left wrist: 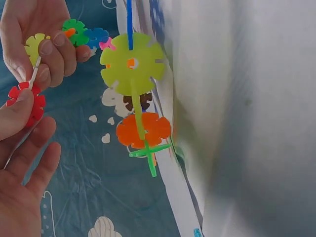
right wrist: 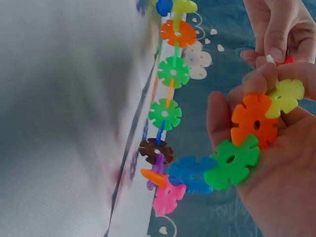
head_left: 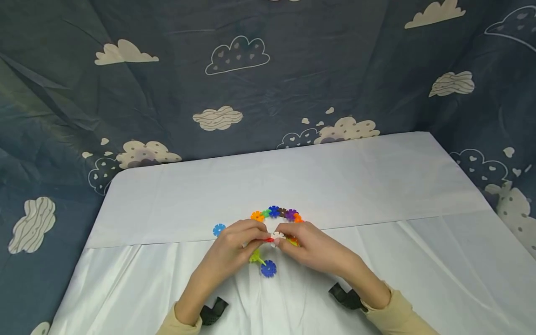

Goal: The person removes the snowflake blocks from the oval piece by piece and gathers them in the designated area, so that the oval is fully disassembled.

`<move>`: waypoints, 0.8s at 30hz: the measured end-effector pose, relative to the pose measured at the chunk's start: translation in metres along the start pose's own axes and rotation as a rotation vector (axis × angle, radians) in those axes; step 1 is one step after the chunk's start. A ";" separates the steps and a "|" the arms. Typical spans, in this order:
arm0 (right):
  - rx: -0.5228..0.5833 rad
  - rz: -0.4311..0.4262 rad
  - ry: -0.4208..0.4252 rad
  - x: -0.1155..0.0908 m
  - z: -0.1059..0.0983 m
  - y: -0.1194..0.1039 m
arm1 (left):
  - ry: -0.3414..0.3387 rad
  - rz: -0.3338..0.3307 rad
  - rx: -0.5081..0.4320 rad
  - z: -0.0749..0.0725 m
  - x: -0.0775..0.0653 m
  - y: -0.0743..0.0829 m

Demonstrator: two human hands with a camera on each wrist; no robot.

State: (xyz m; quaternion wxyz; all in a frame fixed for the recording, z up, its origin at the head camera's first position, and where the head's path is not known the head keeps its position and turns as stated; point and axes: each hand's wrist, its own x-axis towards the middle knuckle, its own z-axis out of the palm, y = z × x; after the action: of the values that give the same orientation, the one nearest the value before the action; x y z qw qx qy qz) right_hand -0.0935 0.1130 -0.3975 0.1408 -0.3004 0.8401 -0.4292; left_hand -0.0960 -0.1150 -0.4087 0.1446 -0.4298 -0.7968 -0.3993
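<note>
My left hand [head_left: 236, 243] pinches a red notched plastic disc [left wrist: 35, 109] between thumb and fingers. Facing it, my right hand [head_left: 316, 247] grips a white disc [head_left: 278, 235], which shows edge-on between the red one and a yellow disc [right wrist: 286, 97] in the wrist views. From there a chain of slotted discs runs over the right palm: orange [right wrist: 254, 121], green [right wrist: 232, 162], blue [right wrist: 192, 174] and pink [right wrist: 169, 196]. The chain curves on through a brown disc [right wrist: 156, 151] and several others. Its other end carries a yellow-green disc [left wrist: 132, 64] and a dark blue disc [head_left: 269, 268].
A loose light blue disc [head_left: 219, 229] lies left of the hands on the white-covered table [head_left: 356, 181]. Black straps [head_left: 214, 311] show beside both forearms. A dark cloud-print cloth [head_left: 293, 83] hangs behind the table and at its sides.
</note>
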 end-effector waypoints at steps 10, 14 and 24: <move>-0.044 -0.058 0.126 0.003 0.009 0.002 | 0.017 -0.041 0.007 0.000 -0.001 0.000; -0.049 -0.035 0.158 0.004 0.010 0.002 | 0.003 -0.083 0.010 -0.002 -0.001 -0.001; -0.050 0.055 0.104 0.003 0.008 0.001 | -0.074 -0.596 0.105 -0.036 -0.011 -0.022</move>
State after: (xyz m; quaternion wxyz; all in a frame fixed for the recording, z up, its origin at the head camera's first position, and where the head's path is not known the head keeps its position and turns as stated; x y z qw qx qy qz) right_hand -0.0928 0.1063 -0.4030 0.1011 -0.2576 0.8647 -0.4191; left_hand -0.1111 -0.1559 -0.4031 0.0136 -0.1831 -0.9121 -0.3666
